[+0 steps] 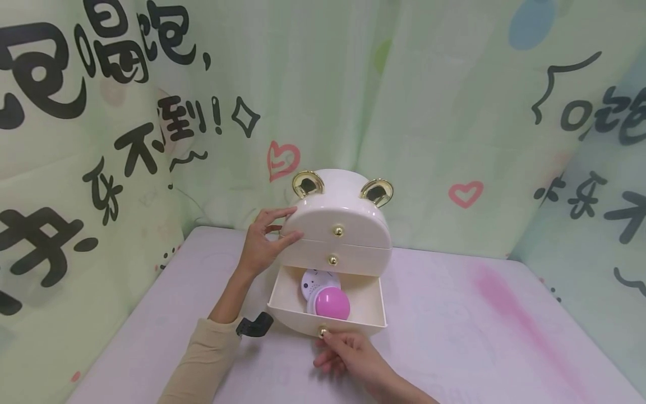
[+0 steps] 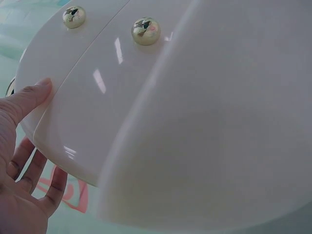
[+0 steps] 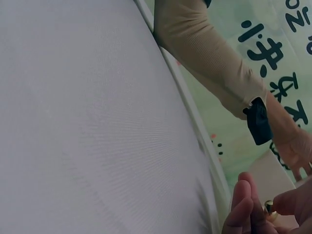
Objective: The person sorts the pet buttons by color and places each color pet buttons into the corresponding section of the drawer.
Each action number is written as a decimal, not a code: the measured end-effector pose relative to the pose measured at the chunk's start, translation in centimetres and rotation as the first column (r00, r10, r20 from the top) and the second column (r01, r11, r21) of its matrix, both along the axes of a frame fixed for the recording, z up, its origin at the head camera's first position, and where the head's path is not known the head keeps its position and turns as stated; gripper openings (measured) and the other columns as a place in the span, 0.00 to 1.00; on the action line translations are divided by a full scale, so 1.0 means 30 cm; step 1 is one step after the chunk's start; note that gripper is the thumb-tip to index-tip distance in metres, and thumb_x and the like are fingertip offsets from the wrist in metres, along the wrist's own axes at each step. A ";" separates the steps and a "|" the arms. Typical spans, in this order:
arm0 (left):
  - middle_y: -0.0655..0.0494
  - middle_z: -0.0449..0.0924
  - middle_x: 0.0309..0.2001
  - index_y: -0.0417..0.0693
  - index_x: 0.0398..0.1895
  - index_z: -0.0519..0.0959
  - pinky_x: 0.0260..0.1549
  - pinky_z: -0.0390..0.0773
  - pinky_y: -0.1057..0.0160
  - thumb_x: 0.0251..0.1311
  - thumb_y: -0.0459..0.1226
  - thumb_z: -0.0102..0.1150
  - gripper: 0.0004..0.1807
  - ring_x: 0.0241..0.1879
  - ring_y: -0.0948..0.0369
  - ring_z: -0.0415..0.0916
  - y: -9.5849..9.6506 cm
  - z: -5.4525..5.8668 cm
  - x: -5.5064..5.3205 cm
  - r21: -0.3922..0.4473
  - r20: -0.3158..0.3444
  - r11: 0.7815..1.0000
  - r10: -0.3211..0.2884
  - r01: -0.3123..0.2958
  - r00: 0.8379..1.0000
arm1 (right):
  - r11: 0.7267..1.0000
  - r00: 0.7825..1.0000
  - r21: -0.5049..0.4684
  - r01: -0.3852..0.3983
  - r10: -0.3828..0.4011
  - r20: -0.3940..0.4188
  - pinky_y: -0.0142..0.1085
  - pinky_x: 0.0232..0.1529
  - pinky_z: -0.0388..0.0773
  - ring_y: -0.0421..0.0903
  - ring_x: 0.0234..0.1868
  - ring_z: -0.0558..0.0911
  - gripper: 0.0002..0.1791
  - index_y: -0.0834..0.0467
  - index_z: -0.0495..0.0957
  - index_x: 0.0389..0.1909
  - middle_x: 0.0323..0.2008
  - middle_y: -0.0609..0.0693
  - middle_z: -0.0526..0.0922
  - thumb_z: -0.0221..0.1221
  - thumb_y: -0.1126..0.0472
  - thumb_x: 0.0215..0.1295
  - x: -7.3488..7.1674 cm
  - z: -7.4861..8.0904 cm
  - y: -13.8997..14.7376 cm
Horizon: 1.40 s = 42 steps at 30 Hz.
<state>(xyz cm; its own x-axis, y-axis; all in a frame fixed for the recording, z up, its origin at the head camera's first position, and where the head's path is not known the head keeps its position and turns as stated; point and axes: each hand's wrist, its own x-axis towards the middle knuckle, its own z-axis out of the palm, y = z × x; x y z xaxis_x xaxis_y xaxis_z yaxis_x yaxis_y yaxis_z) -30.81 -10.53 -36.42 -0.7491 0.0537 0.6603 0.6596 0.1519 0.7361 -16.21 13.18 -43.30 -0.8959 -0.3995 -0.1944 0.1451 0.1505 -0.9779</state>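
A white drawer box (image 1: 340, 227) with two gold-rimmed ears stands on the table. Its bottom drawer (image 1: 375, 315) is pulled out. Inside lie a round case with a magenta disc (image 1: 332, 303) and a pale lilac round piece with dark dots (image 1: 314, 280). My left hand (image 1: 259, 249) holds the box by its left side, the thumb (image 2: 36, 92) on the front face and the other fingers round the side. At the drawer front, my right hand (image 1: 358, 356) pinches the small gold knob (image 3: 269, 208) between thumb and forefinger.
The pale lilac tabletop (image 1: 444, 325) spreads around the box, with a pink streak (image 1: 520, 314) on the right. Green curtains (image 1: 429, 112) with dark lettering and hearts hang behind and at both sides. A black strap (image 1: 256, 325) sits at the left wrist.
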 end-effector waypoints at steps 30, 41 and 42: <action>0.48 0.80 0.56 0.46 0.59 0.83 0.51 0.81 0.54 0.51 0.31 0.78 0.28 0.56 0.50 0.73 0.003 -0.009 -0.003 0.007 -0.015 1.000 0.028 -0.028 0.999 | 0.990 0.990 -0.061 0.124 -0.127 -0.054 0.25 0.32 0.75 0.34 0.29 0.80 0.24 0.78 0.76 0.52 0.28 0.45 0.88 0.51 0.56 0.81 -0.154 0.004 -0.007; 0.47 0.79 0.55 0.44 0.59 0.83 0.52 0.81 0.48 0.51 0.31 0.78 0.29 0.55 0.53 0.74 0.008 -0.005 0.000 0.014 -0.015 1.000 0.021 -0.021 1.000 | 0.977 0.975 -0.053 0.208 -0.211 -0.066 0.25 0.33 0.76 0.35 0.30 0.81 0.24 0.77 0.77 0.53 0.29 0.46 0.88 0.53 0.56 0.80 -0.218 -0.007 -0.027; 0.46 0.79 0.55 0.44 0.59 0.83 0.52 0.81 0.48 0.51 0.30 0.78 0.29 0.55 0.53 0.74 0.008 -0.005 -0.001 0.014 -0.020 1.000 0.023 -0.023 1.000 | 0.976 0.975 -0.055 0.210 -0.213 -0.066 0.25 0.33 0.76 0.35 0.30 0.81 0.24 0.77 0.77 0.53 0.29 0.46 0.88 0.52 0.56 0.80 -0.222 -0.008 -0.029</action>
<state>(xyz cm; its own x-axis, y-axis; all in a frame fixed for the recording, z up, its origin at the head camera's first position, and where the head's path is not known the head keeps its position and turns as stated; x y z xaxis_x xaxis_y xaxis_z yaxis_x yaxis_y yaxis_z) -30.83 -10.30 -36.56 -0.7365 0.0276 0.6758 0.6709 0.1570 0.7247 -22.87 12.31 -43.54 -0.9718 -0.2069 -0.1131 0.0990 0.0774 -0.9921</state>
